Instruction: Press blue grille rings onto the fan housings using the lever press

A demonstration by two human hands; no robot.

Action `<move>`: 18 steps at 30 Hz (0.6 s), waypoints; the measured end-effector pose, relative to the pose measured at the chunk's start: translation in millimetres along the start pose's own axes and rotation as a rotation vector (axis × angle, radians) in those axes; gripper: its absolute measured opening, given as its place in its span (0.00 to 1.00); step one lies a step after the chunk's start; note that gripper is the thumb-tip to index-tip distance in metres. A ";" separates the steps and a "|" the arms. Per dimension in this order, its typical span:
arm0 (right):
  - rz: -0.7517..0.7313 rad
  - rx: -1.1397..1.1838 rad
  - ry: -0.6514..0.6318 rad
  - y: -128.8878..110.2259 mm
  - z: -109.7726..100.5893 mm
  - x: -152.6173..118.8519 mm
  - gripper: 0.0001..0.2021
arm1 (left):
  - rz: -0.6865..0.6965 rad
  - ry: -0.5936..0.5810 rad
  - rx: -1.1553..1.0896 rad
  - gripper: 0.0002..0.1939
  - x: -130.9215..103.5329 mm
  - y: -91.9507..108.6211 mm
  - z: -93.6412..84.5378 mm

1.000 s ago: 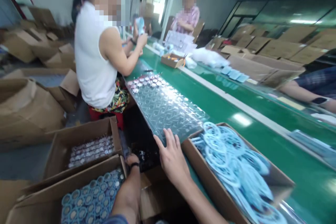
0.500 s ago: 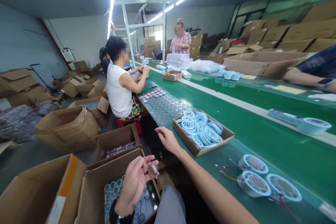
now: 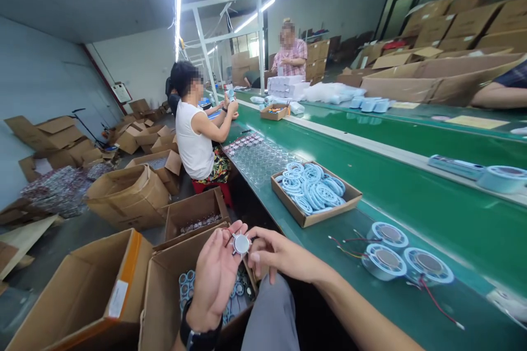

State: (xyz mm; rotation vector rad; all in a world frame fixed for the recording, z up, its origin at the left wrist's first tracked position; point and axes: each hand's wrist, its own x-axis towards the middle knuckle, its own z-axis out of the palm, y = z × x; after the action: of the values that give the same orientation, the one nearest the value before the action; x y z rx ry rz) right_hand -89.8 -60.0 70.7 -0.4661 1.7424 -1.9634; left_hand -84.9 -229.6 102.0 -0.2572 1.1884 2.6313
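My left hand (image 3: 213, 271) is palm up, holding a small round part (image 3: 241, 244) with a pale disc face, little tabs around its rim and what looks like a thin reddish wire. From the right, my right hand (image 3: 284, 255) comes in with bent fingers, its thumb and index finger at the part's right edge. Both hands are above a cardboard box (image 3: 158, 290) in which light-blue ringed round pieces (image 3: 187, 285) lie in rows. On the bench to the right stand three light-blue round housings (image 3: 386, 260) with wires.
A shallow cardboard tray (image 3: 307, 221) of light-blue rings (image 3: 315, 186) sits on the green bench (image 3: 313, 244). Further along lie clear plastic trays (image 3: 263, 159) with small parts. A co-worker in white (image 3: 191, 142) sits ahead on the left. Open cartons (image 3: 82, 285) crowd the floor.
My right hand has come down from beside the bench edge to the small round part. The part has turned its pale face towards me. The view has shifted slightly.
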 end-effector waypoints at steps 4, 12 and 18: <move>-0.055 -0.033 -0.013 -4.9 5.1 -4.4 0.22 | -0.018 -0.070 -0.029 0.13 -2.3 -0.8 -1.8; -0.074 -0.105 -0.056 -1.1 -15.6 -7.6 0.27 | 0.000 -0.151 0.009 0.15 2.3 -9.4 -10.7; 0.222 -0.317 -0.028 71.4 -51.5 27.3 0.31 | 0.220 -0.185 0.685 0.18 116.5 -12.3 2.1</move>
State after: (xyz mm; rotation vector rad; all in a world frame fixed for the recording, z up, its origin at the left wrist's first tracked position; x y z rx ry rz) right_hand -131.8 -38.3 -8.4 -0.3832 2.0026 -1.5300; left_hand -192.8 -203.1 64.7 0.2501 2.0286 2.1644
